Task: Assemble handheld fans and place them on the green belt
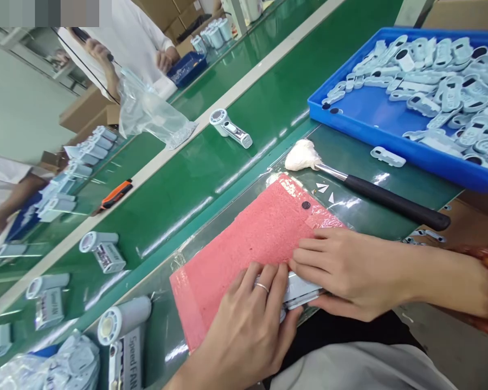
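Green workbench (162,319), near edge of pink pad (244,244): my left hand (250,319) and right hand (341,273) grip one pale casing (299,290), liable to slip if fingers slacken.

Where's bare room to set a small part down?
The pink mat beyond the left hand is mostly bare; so is the green belt between the fan nearest the blue tray and the next fan. Crowded: the tray's right side, heaped with pale parts.
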